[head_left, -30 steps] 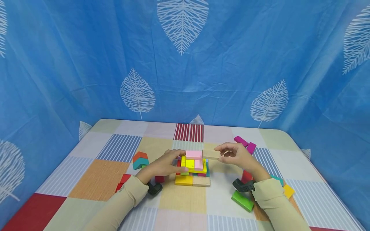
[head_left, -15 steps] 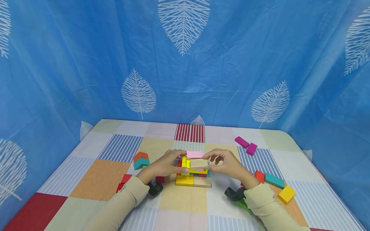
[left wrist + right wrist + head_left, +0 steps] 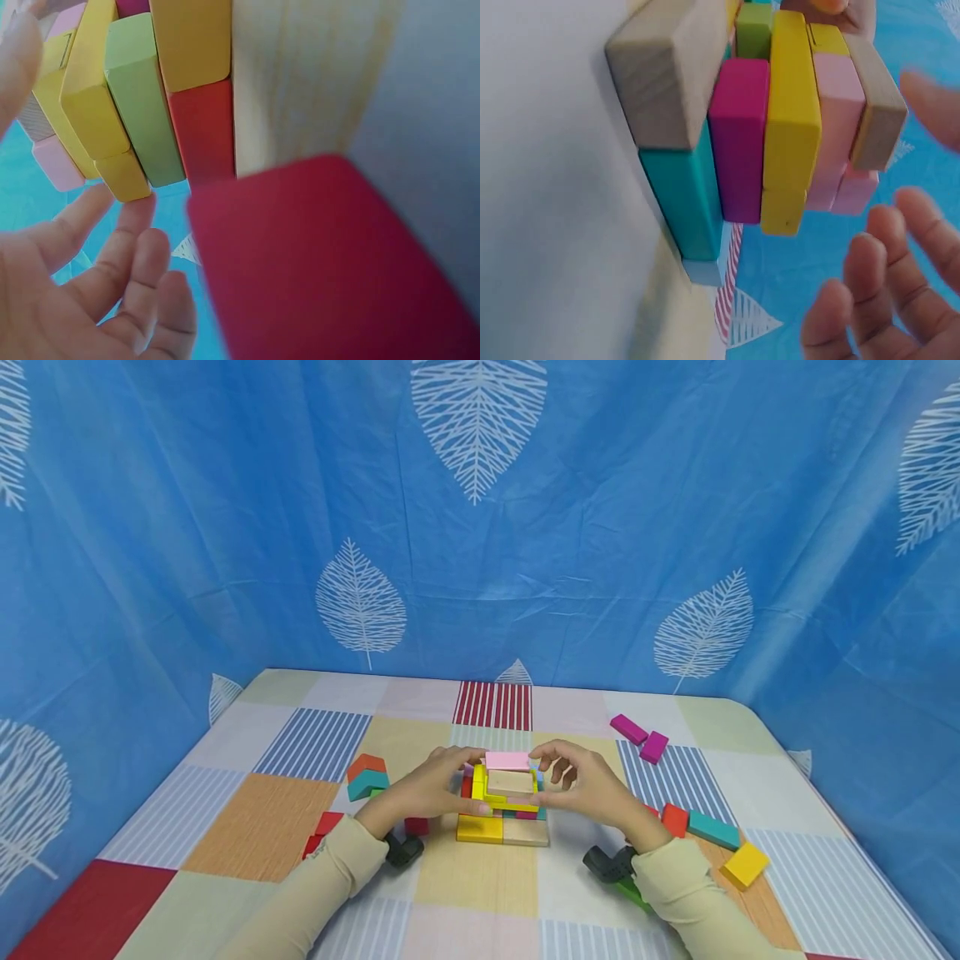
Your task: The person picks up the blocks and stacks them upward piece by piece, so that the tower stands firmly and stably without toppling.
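Observation:
A layered stack of coloured wooden blocks stands mid-table, with yellow and plain wood blocks at the front of its base. On top, a plain wood block [image 3: 512,782] lies in front of a pink block [image 3: 507,761]. My left hand [image 3: 431,783] rests at the stack's left side; in the left wrist view its fingertips [image 3: 139,206] are at the end of a yellow block [image 3: 124,177]. My right hand [image 3: 588,785] is spread beside the right side, thumb near the wood block. Nothing lies between its fingers [image 3: 866,259] in the right wrist view.
Loose blocks lie at both sides: orange [image 3: 366,767] and teal [image 3: 367,783] at left, two magenta blocks [image 3: 628,728] at back right. Teal [image 3: 714,830], red [image 3: 674,819] and yellow [image 3: 745,865] blocks lie near the right forearm. A blue leaf-patterned cloth [image 3: 570,527] hangs behind.
My right hand brought the plain wood block left onto the top of the stack, in front of the pink one, and let it go. My left hand stayed at the stack's left side.

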Demonstrator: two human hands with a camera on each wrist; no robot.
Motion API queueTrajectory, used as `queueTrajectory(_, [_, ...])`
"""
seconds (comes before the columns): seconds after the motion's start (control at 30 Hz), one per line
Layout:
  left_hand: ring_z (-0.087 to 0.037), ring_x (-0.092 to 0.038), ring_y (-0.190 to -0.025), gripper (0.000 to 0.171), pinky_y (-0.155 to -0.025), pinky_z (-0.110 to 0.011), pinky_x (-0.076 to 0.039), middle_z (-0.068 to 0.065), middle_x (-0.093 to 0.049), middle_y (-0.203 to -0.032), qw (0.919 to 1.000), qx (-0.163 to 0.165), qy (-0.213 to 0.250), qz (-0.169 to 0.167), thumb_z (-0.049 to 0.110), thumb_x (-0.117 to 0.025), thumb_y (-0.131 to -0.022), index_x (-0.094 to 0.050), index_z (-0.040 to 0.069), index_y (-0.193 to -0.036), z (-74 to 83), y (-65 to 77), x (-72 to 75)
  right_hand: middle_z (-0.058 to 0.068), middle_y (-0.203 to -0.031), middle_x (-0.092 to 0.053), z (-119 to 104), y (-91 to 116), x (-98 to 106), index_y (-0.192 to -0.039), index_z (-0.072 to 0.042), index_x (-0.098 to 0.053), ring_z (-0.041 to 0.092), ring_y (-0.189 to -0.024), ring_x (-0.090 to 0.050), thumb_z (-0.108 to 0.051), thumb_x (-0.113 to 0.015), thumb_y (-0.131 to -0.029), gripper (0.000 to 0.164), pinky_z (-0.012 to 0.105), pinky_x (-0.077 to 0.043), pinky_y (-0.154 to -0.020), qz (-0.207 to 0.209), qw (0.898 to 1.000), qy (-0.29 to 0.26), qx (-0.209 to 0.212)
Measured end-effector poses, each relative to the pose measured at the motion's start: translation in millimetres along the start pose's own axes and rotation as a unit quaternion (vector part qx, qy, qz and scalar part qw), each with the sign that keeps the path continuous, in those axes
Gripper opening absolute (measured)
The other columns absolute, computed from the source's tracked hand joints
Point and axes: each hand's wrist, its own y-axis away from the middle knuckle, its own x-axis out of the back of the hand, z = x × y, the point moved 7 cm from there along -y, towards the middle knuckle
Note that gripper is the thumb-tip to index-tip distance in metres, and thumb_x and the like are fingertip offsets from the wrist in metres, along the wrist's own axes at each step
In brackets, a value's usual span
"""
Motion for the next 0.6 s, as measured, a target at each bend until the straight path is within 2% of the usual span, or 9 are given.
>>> queueTrajectory(0.1, [-0.034, -0.051, -0.132, 0.084, -0.109, -0.061, -0.05, -0.014, -0.062, -0.146, 0.9996, -0.003, -0.006, 0.026, 0.033, -0.092, -0.088, -0.053, 0.005, -0.157, 3.1, 0.0, 3.6, 0.02, -0.11, -0.062, 8, 0, -3, -0.142, 0.008, -0.061, 0.026, -0.084, -0.06, -0.009, -0.091, -0.085, 0.068, 0.025, -0.053, -0.072, -0.024, 0.999, -0.022, -0.031])
queueTrajectory(0.17, [-0.033, -0.054, -0.128, 0.079, -0.105, -0.058, -0.054, -0.013, -0.065, -0.142, 0.9988, -0.006, -0.007, 0.049, 0.032, -0.093, -0.087, -0.058, 0.006, -0.153, 5.1, 0.4, 6.6, 0.019, -0.112, -0.061, 11, 0, -6, -0.148, 0.01, -0.055, 0.022, -0.085, -0.059, -0.011, -0.089, -0.087, 0.073, 0.025, -0.052, -0.073, -0.038, 0.998, -0.03, -0.044])
queueTrajectory(0.27, [-0.031, -0.059, -0.121, 0.069, -0.099, -0.054, -0.057, -0.01, -0.069, -0.137, 0.9966, -0.013, -0.01, 0.081, 0.031, -0.093, -0.087, -0.066, 0.006, -0.146, 7.6, 2.1, 10.9, 0.015, -0.113, -0.061, 14, -1, -10, -0.149, 0.01, -0.055, 0.017, -0.084, -0.059, -0.012, -0.087, -0.089, 0.071, 0.026, -0.053, -0.074, -0.048, 0.997, -0.032, -0.049])
queueTrajectory(0.37, [-0.03, -0.061, -0.118, 0.062, -0.097, -0.053, -0.058, -0.009, -0.071, -0.134, 0.9947, -0.021, -0.014, 0.099, 0.032, -0.092, -0.088, -0.071, 0.007, -0.141, 8.9, 2.7, 13.1, 0.011, -0.111, -0.061, 16, -1, -11, -0.146, 0.009, -0.058, 0.015, -0.081, -0.059, -0.011, -0.087, -0.091, 0.065, 0.026, -0.054, -0.072, -0.044, 0.997, -0.03, -0.049])
queueTrajectory(0.6, [-0.035, -0.059, -0.128, 0.061, -0.106, -0.062, -0.053, -0.014, -0.068, -0.139, 0.9946, -0.024, -0.017, 0.099, 0.032, -0.091, -0.09, -0.071, 0.009, -0.143, 9.2, 1.6, 12.9, 0.013, -0.109, -0.062, 17, -1, -10, -0.141, 0.007, -0.061, 0.014, -0.079, -0.059, -0.011, -0.088, -0.09, 0.06, 0.025, -0.052, -0.07, -0.033, 0.998, -0.022, -0.05])
